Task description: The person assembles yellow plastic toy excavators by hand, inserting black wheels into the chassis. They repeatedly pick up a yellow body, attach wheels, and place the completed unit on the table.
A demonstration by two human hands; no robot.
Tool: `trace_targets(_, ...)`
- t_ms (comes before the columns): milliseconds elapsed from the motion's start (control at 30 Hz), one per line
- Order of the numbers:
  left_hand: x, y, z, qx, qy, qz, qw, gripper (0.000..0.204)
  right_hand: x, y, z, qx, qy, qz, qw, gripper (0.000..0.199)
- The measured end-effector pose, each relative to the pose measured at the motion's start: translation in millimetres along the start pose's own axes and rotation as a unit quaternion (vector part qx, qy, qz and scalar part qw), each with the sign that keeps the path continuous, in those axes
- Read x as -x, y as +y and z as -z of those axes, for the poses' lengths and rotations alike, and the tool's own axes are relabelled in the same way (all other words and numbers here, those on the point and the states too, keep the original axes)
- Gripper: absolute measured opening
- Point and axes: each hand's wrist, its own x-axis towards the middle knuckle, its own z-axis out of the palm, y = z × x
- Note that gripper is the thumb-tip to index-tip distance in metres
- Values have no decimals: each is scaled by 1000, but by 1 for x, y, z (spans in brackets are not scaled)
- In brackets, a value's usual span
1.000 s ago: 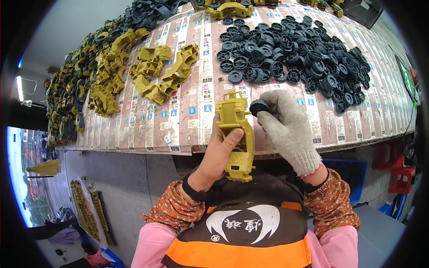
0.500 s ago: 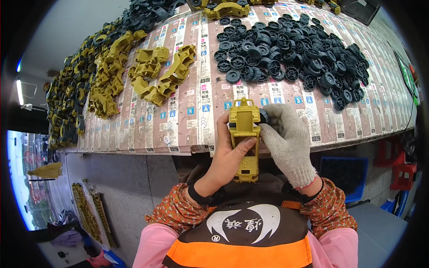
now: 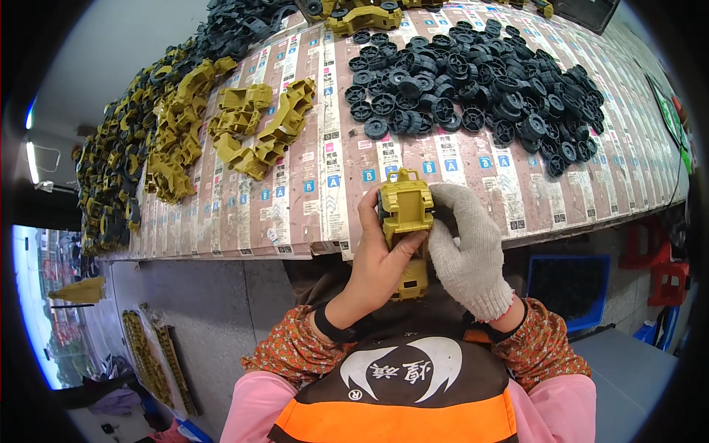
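Note:
A yellow plastic toy truck body (image 3: 408, 210) is held upright over the table's near edge. My bare left hand (image 3: 377, 255) is closed around its left side, with the thumb across the middle. A narrow dark part, probably a wheel, shows at the body's left edge. My right hand (image 3: 469, 247), in a pale knitted glove, is closed against the right side of the body. The glove hides whatever lies under its fingertips. Beyond both hands, a large heap of dark toy wheels (image 3: 473, 88) lies on the table.
Several yellow bodies (image 3: 284, 125) lie left of centre on the table (image 3: 310, 221). A long pile of yellow and dark toy parts (image 3: 118, 159) fills the left side. Below right are a blue crate (image 3: 569, 325) and a red plastic stool (image 3: 668, 284). A black bin (image 3: 587, 13) stands far right.
The toy body has tipped, so its lower part shows shorter. My right fingers have moved in against its side, and the dark wheel seen there before is now hidden.

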Motion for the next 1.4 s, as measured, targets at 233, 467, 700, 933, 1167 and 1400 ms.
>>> trace_targets(233,2,18,-4,-80,-74,-24,994,85,3,-5,22,28,-3,-17,999,32)
trace_targets(467,-12,18,-17,-57,-122,-80,988,86,6,-9,53,-116,-12,-172,978,25)
trace_targets(700,-22,23,-12,208,-89,138,964,64,-47,51,153,486,87,10,870,31)
trace_targets(933,-21,21,2,316,-13,174,932,49,-47,74,161,518,17,17,855,32)
trace_targets(1167,-28,20,-3,376,81,130,914,39,-20,48,126,305,-22,-66,950,20)
trace_targets(1400,-29,20,-12,377,73,102,918,40,19,2,36,-153,-72,-191,967,33)
